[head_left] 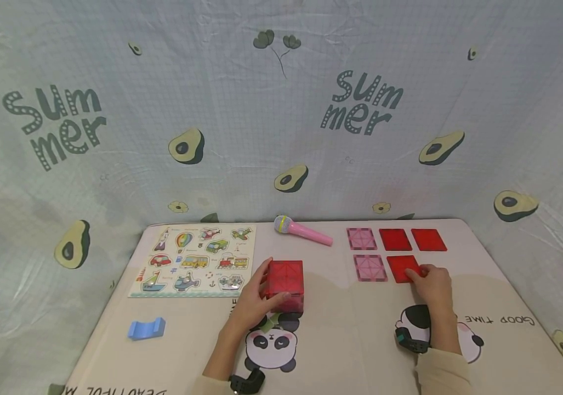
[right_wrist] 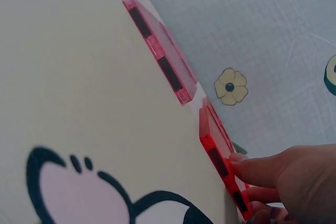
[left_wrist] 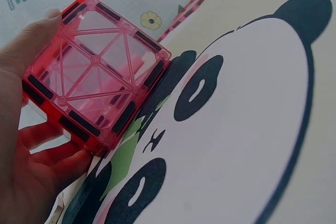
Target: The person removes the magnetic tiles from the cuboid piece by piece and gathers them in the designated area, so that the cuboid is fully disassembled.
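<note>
A translucent red and pink cube of magnetic tiles [head_left: 285, 278] stands on the table, in front of the panda print. My left hand [head_left: 255, 299] grips its left side, thumb along the near face; in the left wrist view the thumb and fingers curl round the cube [left_wrist: 94, 61]. Farther right, my right hand [head_left: 433, 285] pinches the right edge of a red magnetic tile [head_left: 401, 270], the thumb on top. In the right wrist view the fingertips under that tile [right_wrist: 218, 158] are partly hidden. Beside it lies a pink magnetic tile [head_left: 370, 267].
Behind lie another pink tile [head_left: 361, 239] and two red tiles [head_left: 395, 240], [head_left: 428, 240]. A pink toy microphone [head_left: 306, 231] lies at the back middle. On the left are a vehicle puzzle board [head_left: 168, 292] and a blue block [head_left: 146, 329]. A printed cloth [head_left: 242, 109] hangs behind the table.
</note>
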Available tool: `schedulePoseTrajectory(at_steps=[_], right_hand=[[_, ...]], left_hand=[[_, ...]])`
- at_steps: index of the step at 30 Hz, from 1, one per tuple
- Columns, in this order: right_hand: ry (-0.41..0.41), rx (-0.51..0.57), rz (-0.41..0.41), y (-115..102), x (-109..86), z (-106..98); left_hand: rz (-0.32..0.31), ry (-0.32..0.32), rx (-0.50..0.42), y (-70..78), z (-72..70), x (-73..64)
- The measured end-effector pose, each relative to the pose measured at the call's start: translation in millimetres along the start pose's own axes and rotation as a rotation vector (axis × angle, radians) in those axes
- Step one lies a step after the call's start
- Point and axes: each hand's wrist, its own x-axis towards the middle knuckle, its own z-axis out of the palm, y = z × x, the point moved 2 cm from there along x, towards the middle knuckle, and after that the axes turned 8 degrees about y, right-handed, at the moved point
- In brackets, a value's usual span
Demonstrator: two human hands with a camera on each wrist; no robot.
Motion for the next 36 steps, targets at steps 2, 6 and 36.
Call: schedulePoseTrajectory(at_steps=[2,6,36], right_hand=[[0.01,0.003,0.003,0.8,0.1,0.2],[-0.006,0.015,0.027,1.6,-0.6,-0.1],[-0.099,-0.025,0.093,-5.0,0.0,-1.3]], left_hand=[[0.001,0.0,-0.003,-0.1,-0.1,-0.2],[-0.001,0.001,-0.017,0.6,-0.4,-0.6],[-0.004,0.005,-0.024,1.7,-0.9,-1.3]])
